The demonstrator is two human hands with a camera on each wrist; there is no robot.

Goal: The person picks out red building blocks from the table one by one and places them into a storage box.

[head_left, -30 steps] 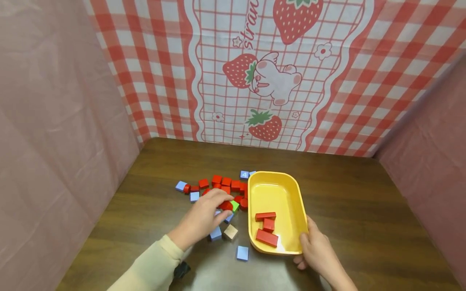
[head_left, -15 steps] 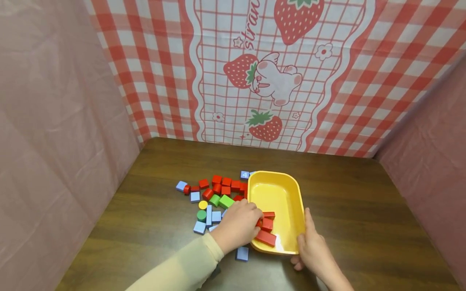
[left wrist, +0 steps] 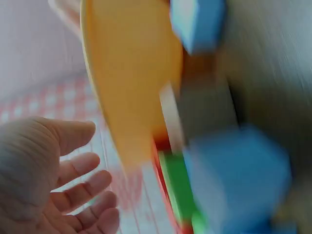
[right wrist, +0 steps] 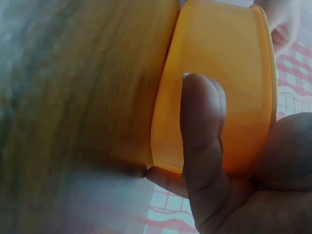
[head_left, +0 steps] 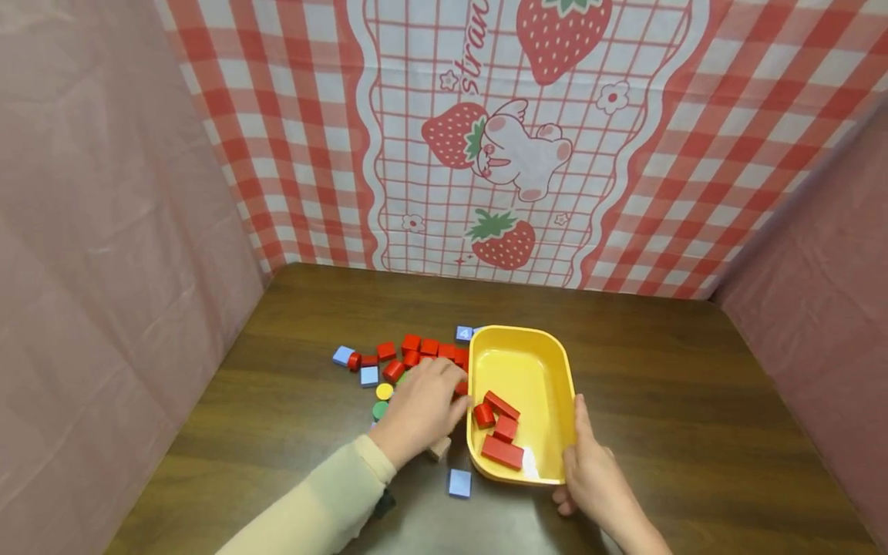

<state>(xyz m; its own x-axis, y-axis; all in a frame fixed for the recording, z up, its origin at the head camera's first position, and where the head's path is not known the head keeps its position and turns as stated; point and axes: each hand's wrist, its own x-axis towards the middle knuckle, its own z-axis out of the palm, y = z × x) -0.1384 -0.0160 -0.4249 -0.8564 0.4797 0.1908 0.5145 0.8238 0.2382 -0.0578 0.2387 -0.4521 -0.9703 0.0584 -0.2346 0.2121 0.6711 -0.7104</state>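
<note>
My left hand [head_left: 423,405] hovers above the scattered blocks, left of the yellow tray [head_left: 516,370]. Its fingers are spread and hold nothing, as the left wrist view shows. Beneath it lie red blocks [head_left: 394,371] and a plain wooden cube [head_left: 439,449]; a green block [left wrist: 178,185] shows in the left wrist view. Inside the tray's near left part lie several red blocks, including a short cylinder [head_left: 484,416] and a long bar [head_left: 502,452]. With my right hand [head_left: 598,474] I grip the tray's near right corner, fingers along its outer wall [right wrist: 239,83].
A lone blue square block [head_left: 459,483] sits in front of the tray. Behind its far left corner is a blue block marked 4 [head_left: 464,333]. Yellow [head_left: 385,391] and dark green [head_left: 380,411] discs lie left of my hand. A checked cloth [head_left: 305,154] hangs behind the table.
My left hand picked up a red cylinder from the pile, carried it right into the tray and let it go. It has moved back left over the pile. The right hand keeps its grip.
</note>
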